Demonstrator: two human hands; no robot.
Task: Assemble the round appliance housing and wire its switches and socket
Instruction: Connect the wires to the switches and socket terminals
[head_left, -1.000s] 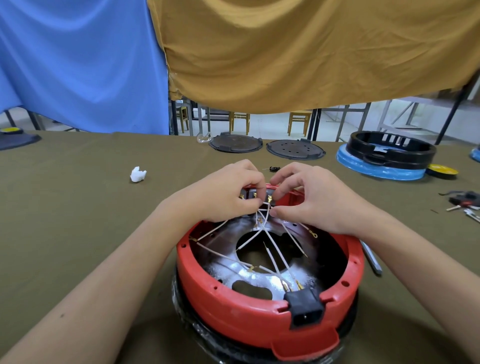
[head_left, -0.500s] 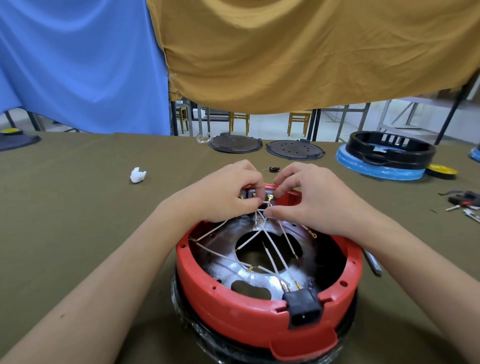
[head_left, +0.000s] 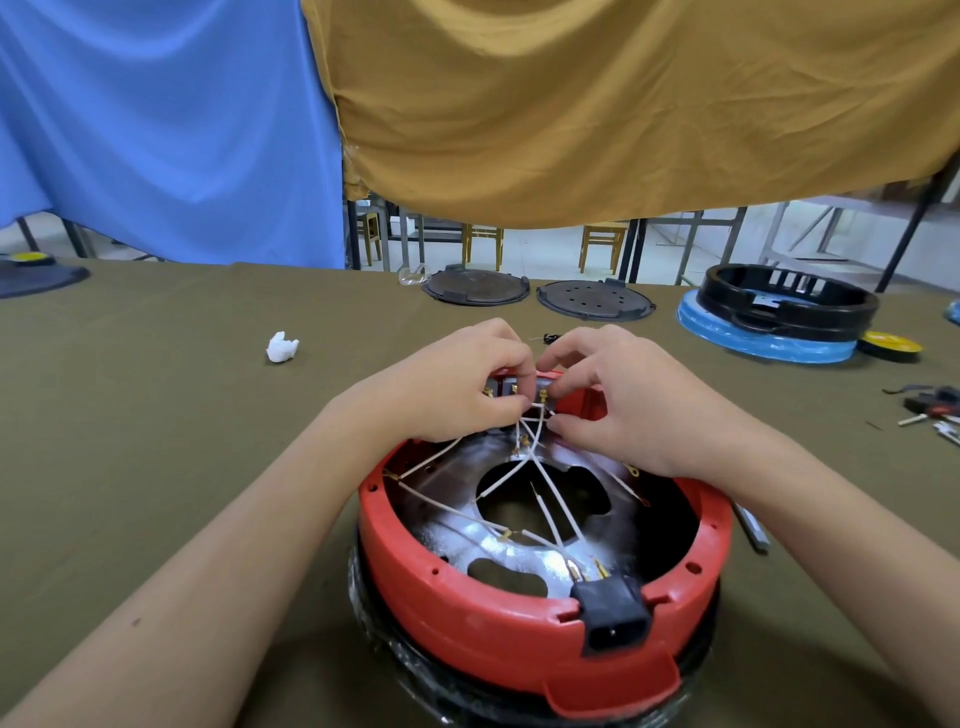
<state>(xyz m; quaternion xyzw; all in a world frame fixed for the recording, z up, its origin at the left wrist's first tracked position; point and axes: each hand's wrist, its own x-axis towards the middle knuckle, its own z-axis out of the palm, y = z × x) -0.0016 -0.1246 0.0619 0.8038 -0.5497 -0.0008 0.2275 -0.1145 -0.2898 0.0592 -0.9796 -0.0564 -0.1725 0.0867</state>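
In the head view, the red housing (head_left: 519, 618) is set on the surface (head_left: 156, 441), near centre. At its far rim, white wires (head_left: 530, 431) are pinched by the left hand (head_left: 457, 389) and right hand (head_left: 628, 400). The black socket (head_left: 613, 613) is seated in the near rim.

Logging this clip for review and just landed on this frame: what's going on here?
A person is wiring a round red housing on a green-covered table. Both hands work at its far rim: the left hand and right hand pinch thin white wires at the switch terminals. More white wires cross the inside toward the black socket set in the near rim. Spare black parts lie farther back.
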